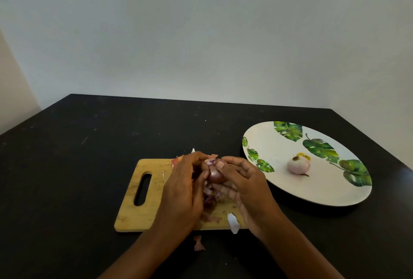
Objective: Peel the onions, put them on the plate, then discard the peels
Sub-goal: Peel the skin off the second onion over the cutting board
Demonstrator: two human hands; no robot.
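no text, label, brand, number or sign readable anywhere, plate (pixel 274 144) right of the fingers (pixel 231 160) bearing only printed green leaves, cutting board (pixel 134 218) beneath the fingers unmarked wood

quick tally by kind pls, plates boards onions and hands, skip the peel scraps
plate: 1
cutting board: 1
onions: 2, held onion and peeled onion on the plate
hands: 2, left hand and right hand, both on the held onion
total: 6
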